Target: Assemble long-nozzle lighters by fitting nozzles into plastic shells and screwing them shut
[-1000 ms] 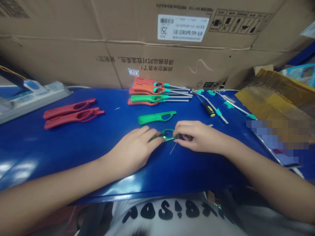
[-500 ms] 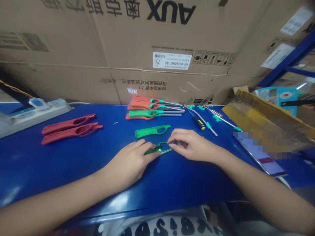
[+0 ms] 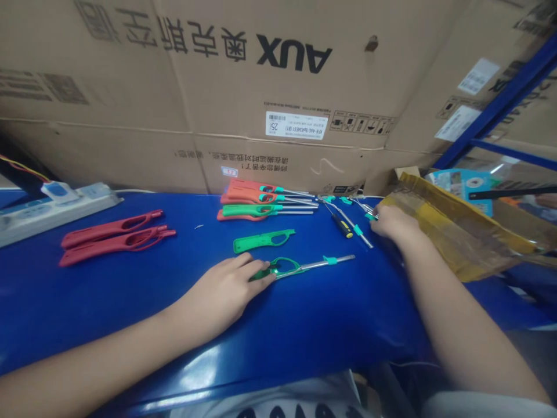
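My left hand (image 3: 226, 287) grips the handle end of an open green lighter shell (image 3: 287, 266) lying on the blue table. A silver metal tube (image 3: 319, 264) with a teal tab sits in that shell and sticks out to the right. Just behind it lies another green half shell (image 3: 263, 240). At the back right, my right hand (image 3: 394, 223) has its fingers closed at a metal lighter tube (image 3: 364, 206) with teal tabs; the fingertips are partly hidden. To its left rest another tube (image 3: 348, 220) and a screwdriver (image 3: 342, 226) with a black and yellow handle.
Orange lighters (image 3: 243, 191) and a green lighter (image 3: 248, 210) are stacked at the back. Two red shells (image 3: 115, 238) lie left, near a white power strip (image 3: 65, 212). A taped cardboard box (image 3: 452, 232) stands right; a large carton (image 3: 209, 98) walls the back.
My right hand has left the green shell and moved right and back to the loose tubes, uncovering the tube in the shell. My left hand still holds the shell. The view has shifted slightly.
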The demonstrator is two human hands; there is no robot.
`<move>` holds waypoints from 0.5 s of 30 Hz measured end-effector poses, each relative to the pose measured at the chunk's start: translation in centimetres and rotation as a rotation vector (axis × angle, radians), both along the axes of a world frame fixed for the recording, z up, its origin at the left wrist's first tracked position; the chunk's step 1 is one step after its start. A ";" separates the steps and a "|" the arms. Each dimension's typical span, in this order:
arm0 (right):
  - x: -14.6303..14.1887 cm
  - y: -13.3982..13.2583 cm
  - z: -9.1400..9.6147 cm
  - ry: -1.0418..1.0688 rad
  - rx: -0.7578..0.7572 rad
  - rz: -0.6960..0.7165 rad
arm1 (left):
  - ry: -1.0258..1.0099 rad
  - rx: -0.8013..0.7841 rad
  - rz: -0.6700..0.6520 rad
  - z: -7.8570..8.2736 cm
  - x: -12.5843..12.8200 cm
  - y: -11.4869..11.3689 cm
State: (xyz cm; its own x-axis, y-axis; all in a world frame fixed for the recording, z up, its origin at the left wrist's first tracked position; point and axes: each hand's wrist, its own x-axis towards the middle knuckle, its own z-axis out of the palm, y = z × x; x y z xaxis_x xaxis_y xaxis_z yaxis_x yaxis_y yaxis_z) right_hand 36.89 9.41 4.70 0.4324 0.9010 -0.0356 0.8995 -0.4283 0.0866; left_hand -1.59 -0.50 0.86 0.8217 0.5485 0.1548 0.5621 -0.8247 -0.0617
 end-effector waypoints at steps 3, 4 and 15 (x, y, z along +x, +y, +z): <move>0.4 0.6 -0.9 0.010 -0.001 -0.021 | -0.013 0.001 0.006 0.1 0.0 0.0; 0.4 0.7 -1.0 0.016 0.004 -0.021 | -0.017 0.002 0.007 0.2 0.0 0.0; 0.7 0.8 -1.5 0.171 0.221 0.181 | -0.045 -0.028 0.004 0.3 0.0 0.0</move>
